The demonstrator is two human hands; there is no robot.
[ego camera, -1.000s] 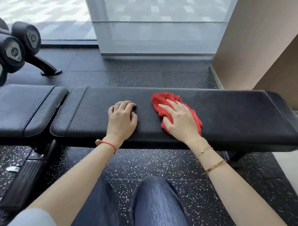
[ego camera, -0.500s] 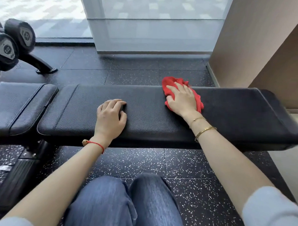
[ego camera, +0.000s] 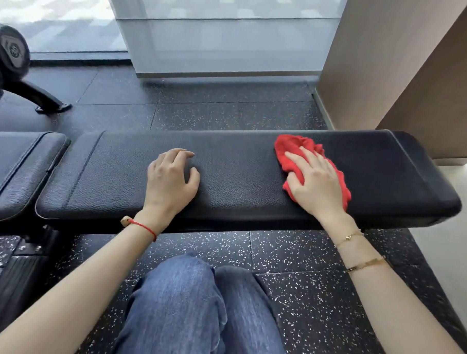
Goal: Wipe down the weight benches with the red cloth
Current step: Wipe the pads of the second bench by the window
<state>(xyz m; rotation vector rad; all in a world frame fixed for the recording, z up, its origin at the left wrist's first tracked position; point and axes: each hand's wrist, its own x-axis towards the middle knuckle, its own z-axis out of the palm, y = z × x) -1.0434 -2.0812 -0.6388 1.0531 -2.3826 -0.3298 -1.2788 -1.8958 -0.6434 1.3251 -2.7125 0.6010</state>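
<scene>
Now head view: right hand (ego camera: 316,184) lies flat on red cloth (ego camera: 295,152), fingers spread and nearly straight, pressing cloth onto weight bench (ego camera: 240,174) pad near its right end, closer to far edge. Left hand (ego camera: 170,180) rests on pad middle, fingers loosely curled, holding nothing. Second pad (ego camera: 16,167) just beside left end. Dumbbell (ego camera: 9,52) at far left on floor (ego camera: 203,108). Knees in jeans (ego camera: 189,308) below near edge.

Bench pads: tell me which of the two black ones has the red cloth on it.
The long pad in the middle, where the right hand presses the red cloth near its right end. The shorter pad at left has nothing on it.
</scene>
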